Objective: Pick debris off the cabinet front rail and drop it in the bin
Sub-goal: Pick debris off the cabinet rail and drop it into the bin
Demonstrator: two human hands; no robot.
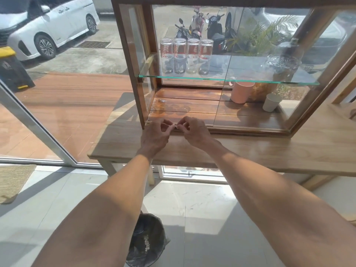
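Both hands meet at the left part of the wooden cabinet's front rail (240,130). My left hand (157,133) and my right hand (194,132) have thumb and fingers pinched together, tips nearly touching over the rail. A tiny pale bit of debris (175,125) shows between the fingertips; which hand grips it is unclear. A second small crumpled bit (162,101) lies on the cabinet floor further in. The bin (148,239), lined with a black bag and holding white scraps, stands on the floor below, between my forearms.
The cabinet sits on a wooden table (269,151). A glass shelf (227,79) carries several upturned glasses (186,56); a pink cup (241,92), a white cup (271,102) and a jar stand at the right. A glass wall and window frame (36,130) run at the left.
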